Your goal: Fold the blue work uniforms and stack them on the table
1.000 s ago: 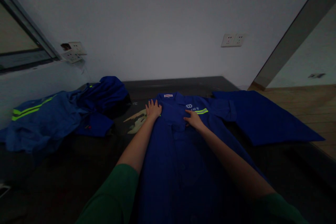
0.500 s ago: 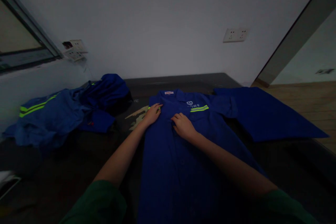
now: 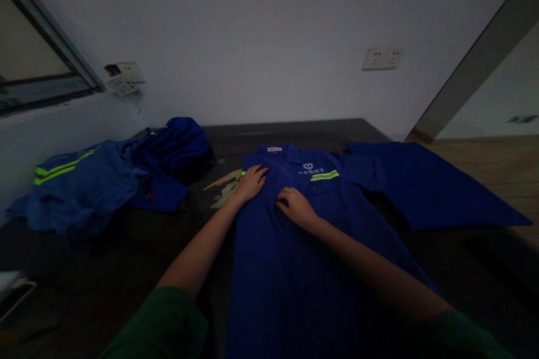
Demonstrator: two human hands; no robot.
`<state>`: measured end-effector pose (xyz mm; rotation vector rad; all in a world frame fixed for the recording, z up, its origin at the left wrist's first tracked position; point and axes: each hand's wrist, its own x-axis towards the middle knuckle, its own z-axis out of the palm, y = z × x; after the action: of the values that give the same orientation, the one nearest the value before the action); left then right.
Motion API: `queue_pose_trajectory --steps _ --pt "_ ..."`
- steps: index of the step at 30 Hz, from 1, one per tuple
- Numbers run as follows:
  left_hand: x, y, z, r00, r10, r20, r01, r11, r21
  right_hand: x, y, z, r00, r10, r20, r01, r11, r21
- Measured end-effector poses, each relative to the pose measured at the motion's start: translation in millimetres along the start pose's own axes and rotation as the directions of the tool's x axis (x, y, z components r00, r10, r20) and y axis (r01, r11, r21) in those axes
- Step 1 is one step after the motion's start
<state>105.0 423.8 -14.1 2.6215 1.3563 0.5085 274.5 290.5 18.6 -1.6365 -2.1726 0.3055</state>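
Observation:
A blue short-sleeved work shirt [image 3: 256, 269] lies front up, its collar away from me, with a yellow-green reflective stripe [image 3: 324, 175] and a white logo on the chest. The side under my left hand is folded inward, with no sleeve showing there. My left hand [image 3: 251, 184] rests flat on that folded side near the collar, fingers apart. Over the middle of the front, my right hand [image 3: 298, 207] has its thumb and fingers curled together at the shirt's button edge, pinching the cloth.
Crumpled blue work clothes [image 3: 88, 179] with reflective stripes are heaped at the left. A flat blue folded cloth [image 3: 446, 185] lies at the right, reaching past the dark table's [image 3: 286, 128] edge. Behind stands a wall with sockets [image 3: 382, 59]. A white object [image 3: 12, 289] sits at lower left.
My left hand has slid slightly rightward on the shirt. The fingers of my right hand have curled in more at the button edge. The whole view has shifted a little.

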Motion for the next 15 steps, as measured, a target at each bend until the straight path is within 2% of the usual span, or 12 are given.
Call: queue_pose_trajectory --steps 3,5,9,11,13,15 --pt "5.8 3.5 -1.2 0.995 0.09 -0.048 -0.092 0.995 -0.029 -16.6 -0.5 6.6 0.993 -0.119 -0.012 0.117 0.988 -0.101" --pt "14.1 4.7 -0.5 0.994 0.105 -0.016 -0.105 0.994 -0.022 -26.2 -2.3 7.5 0.988 -0.153 -0.004 0.151 0.979 -0.136" --pt "34.9 8.5 5.7 0.991 0.014 0.13 -0.022 0.998 0.065 -33.0 -7.1 2.2 0.992 -0.124 -0.005 0.121 0.979 -0.167" --pt "43.1 13.4 9.1 0.987 -0.046 0.152 0.03 0.995 0.1 -31.7 -8.2 -1.8 0.995 -0.098 -0.021 0.093 0.98 -0.178" --pt "47.4 19.9 10.1 0.991 -0.094 0.095 0.083 0.991 0.106 -30.4 -6.9 -4.9 0.996 -0.082 -0.041 0.074 0.982 -0.175" --pt "46.1 25.7 6.3 0.994 -0.105 -0.033 0.107 0.992 0.068 -30.8 -3.1 -6.6 0.995 -0.079 -0.056 0.069 0.984 -0.166"
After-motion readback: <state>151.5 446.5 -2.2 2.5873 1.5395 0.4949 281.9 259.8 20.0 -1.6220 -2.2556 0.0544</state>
